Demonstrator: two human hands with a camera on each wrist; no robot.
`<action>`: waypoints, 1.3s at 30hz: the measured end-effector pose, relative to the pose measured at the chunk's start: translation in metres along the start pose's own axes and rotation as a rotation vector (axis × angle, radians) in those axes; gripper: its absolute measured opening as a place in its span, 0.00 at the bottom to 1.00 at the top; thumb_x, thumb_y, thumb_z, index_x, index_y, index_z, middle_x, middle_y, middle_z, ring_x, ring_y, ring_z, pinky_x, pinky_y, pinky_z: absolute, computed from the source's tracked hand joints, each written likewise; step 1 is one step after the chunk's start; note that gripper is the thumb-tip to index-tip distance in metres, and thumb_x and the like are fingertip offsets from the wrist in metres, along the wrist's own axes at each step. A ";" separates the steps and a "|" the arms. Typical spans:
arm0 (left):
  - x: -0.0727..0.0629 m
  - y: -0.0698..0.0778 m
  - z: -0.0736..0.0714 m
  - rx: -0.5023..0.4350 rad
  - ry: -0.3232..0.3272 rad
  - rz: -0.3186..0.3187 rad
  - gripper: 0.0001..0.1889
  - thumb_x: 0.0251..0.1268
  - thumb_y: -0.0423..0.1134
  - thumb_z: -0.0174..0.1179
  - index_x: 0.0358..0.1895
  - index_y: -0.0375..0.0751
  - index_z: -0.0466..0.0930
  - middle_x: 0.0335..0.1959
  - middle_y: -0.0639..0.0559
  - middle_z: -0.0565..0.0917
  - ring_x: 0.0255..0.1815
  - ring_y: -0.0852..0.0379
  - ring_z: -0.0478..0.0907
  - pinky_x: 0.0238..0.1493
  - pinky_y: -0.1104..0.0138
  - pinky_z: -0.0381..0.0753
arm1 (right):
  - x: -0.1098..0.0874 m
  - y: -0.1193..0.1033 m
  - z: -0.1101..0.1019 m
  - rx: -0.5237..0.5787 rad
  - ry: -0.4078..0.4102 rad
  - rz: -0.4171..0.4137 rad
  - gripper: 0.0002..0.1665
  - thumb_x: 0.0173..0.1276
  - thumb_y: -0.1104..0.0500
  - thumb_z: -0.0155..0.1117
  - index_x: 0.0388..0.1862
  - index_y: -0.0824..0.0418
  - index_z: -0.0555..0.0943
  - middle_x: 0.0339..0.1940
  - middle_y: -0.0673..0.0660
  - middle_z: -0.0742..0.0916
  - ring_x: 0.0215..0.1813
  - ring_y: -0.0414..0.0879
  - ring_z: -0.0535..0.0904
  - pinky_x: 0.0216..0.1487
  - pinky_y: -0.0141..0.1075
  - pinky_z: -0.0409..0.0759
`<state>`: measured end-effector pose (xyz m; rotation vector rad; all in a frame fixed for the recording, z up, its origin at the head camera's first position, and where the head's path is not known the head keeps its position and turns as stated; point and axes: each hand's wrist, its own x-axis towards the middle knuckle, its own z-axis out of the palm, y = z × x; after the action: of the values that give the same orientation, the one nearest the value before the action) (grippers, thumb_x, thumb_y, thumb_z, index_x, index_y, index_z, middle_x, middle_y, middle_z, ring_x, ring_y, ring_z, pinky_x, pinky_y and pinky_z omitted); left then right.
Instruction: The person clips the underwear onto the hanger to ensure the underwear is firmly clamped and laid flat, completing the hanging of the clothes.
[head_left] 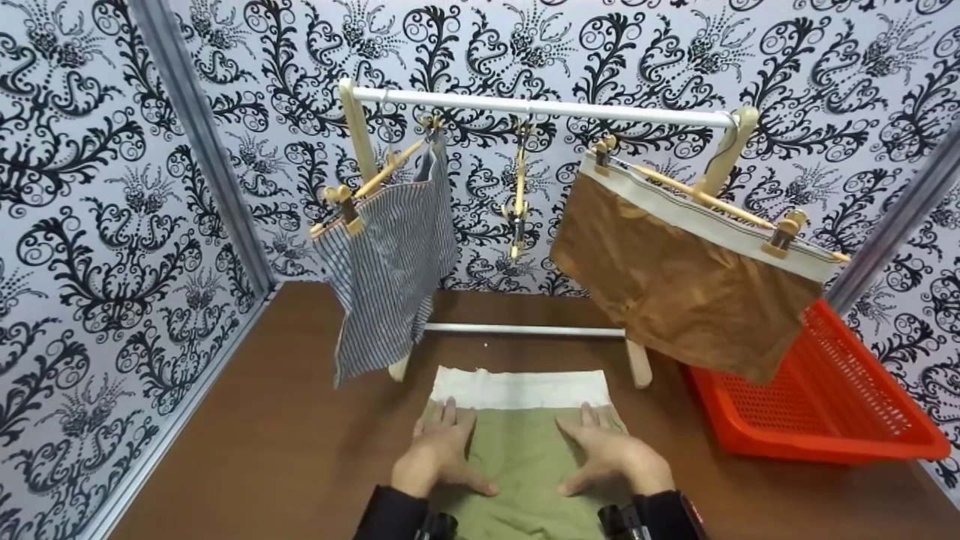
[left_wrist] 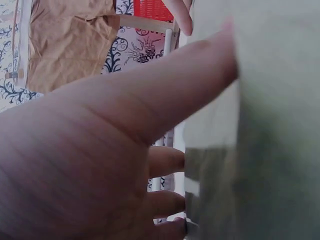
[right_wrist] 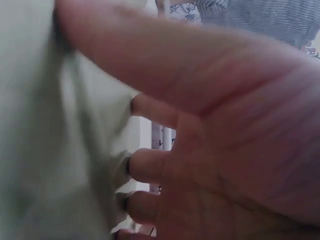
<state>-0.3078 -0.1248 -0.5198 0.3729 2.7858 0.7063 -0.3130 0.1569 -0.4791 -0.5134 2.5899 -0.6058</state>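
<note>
Green shorts (head_left: 525,457) flat on table, under both hands' straight fingers (head_left: 446,420)

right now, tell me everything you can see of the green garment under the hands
The green garment is olive, soft-looking cloth with a broad white band along its far edge. It lies flat on the brown table in front of the small rack. The left hand and right hand rest on it, palms down, fingers spread, one on each side.
</note>
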 end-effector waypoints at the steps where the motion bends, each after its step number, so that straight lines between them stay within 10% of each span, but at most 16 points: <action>1: 0.004 -0.005 0.005 0.004 -0.004 -0.003 0.68 0.33 0.72 0.78 0.78 0.37 0.58 0.79 0.26 0.49 0.80 0.29 0.40 0.73 0.33 0.43 | 0.001 0.000 0.001 0.003 0.003 0.006 0.61 0.51 0.49 0.84 0.79 0.64 0.63 0.78 0.81 0.47 0.77 0.78 0.37 0.73 0.69 0.43; 22: -0.013 0.024 -0.013 0.030 0.038 -0.053 0.57 0.44 0.65 0.77 0.76 0.40 0.65 0.78 0.27 0.54 0.79 0.27 0.44 0.70 0.30 0.48 | 0.006 0.006 -0.001 0.076 0.054 0.007 0.62 0.48 0.53 0.86 0.78 0.64 0.63 0.78 0.81 0.46 0.78 0.77 0.38 0.74 0.67 0.45; 39: -0.012 0.021 -0.010 0.022 0.047 -0.011 0.58 0.43 0.66 0.77 0.75 0.36 0.65 0.77 0.24 0.52 0.78 0.24 0.41 0.75 0.38 0.44 | 0.004 0.005 -0.004 0.057 0.055 -0.041 0.59 0.50 0.53 0.85 0.78 0.66 0.64 0.78 0.81 0.49 0.78 0.76 0.41 0.73 0.68 0.44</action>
<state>-0.2956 -0.1153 -0.4990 0.3493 2.8399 0.6912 -0.3193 0.1605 -0.4797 -0.5395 2.6103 -0.7149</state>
